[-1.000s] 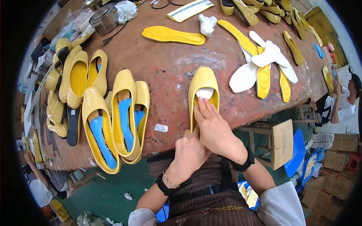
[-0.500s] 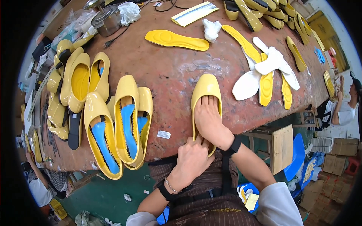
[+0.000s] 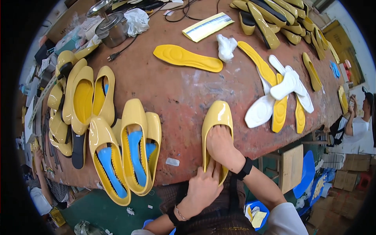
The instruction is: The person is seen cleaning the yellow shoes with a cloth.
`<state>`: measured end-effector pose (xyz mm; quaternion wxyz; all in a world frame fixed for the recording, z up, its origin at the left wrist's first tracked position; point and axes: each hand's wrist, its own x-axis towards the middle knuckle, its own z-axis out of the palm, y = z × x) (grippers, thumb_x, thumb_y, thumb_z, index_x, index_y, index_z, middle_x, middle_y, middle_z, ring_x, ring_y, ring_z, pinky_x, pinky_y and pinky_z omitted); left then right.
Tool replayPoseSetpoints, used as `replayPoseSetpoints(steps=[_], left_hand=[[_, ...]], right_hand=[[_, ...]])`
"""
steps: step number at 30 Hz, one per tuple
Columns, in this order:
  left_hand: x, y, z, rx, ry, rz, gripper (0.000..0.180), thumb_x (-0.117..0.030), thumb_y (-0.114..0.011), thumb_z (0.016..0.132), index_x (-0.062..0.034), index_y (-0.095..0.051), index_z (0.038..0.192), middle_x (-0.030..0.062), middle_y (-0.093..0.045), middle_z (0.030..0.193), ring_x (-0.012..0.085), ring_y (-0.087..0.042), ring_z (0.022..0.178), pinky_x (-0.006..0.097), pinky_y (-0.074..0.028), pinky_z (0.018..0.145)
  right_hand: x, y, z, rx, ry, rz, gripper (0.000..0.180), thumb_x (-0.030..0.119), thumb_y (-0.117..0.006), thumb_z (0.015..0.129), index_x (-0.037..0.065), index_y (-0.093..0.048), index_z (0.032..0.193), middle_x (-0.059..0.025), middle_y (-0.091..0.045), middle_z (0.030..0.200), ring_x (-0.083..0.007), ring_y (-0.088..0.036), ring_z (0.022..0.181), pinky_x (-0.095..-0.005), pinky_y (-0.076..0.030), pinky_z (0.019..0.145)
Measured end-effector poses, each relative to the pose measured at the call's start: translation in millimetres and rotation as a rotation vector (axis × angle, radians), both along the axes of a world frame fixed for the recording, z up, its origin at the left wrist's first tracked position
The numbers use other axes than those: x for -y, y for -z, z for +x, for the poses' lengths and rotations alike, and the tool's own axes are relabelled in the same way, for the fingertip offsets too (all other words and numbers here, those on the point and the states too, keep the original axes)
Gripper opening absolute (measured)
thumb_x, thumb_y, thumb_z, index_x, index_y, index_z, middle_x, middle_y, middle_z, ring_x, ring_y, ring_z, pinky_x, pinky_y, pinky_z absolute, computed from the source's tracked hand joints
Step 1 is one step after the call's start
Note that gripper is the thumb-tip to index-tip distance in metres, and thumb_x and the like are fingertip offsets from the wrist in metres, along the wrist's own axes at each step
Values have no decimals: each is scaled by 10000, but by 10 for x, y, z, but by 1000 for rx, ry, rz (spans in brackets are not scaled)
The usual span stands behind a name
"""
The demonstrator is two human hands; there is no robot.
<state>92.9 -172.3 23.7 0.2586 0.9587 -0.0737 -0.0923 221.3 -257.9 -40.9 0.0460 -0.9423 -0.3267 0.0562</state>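
A glossy yellow flat shoe (image 3: 217, 113) lies toe-away at the table's near edge. Inside its opening is my right hand (image 3: 221, 145), its fingers reaching under the toe upper, where their ends are hidden. My left hand (image 3: 203, 187) grips the shoe's heel end, fingers over the rim and partly inside. To the left rest similar yellow shoes (image 3: 133, 111) with blue strips (image 3: 135, 147) inside and dark stitch-like marks along their inner edges. A yellow insole (image 3: 188, 58) lies beyond my hands. White insoles (image 3: 260, 111) and more yellow insoles (image 3: 279, 113) overlap on the right.
More yellow shoes (image 3: 82, 98) are piled at the left, others (image 3: 270, 19) at the far right. A metal pot (image 3: 112, 28), a power plug (image 3: 112, 57), crumpled white paper (image 3: 226, 47) and a small label (image 3: 172, 161) lie about. A wooden stool (image 3: 291, 168) stands right; another person (image 3: 360, 121) is beyond.
The view has shifted so the table things appear lower. My right hand has gone deeper into the shoe, hiding its fingers under the upper. My left hand stays at the heel.
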Motion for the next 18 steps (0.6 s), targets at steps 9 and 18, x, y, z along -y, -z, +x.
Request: replayPoseSetpoints(steps=[9,18], left_hand=[[-4,49,-13,96,-11,37,598,-304,-762,735,-69,-640,1271,154,-603,1331,265,-659,831,340,-580,670],[-463,-235,41,65,-175,-568,308,-146,-814,763,36,-729,996,155,-713,1048,253,-710,859,324,-543,787]], right_hand=[[29,-166,95,-12,-174,-145,198,137,-604,782,-11,-711,857,-178,-671,878,-298,-631,871,-396,-484,773],[662,-1260,-168,-418,-165,883,302,-33,-601,784,-10,-721,1060,-174,-717,1087,-310,-674,1084,-383,-523,944]])
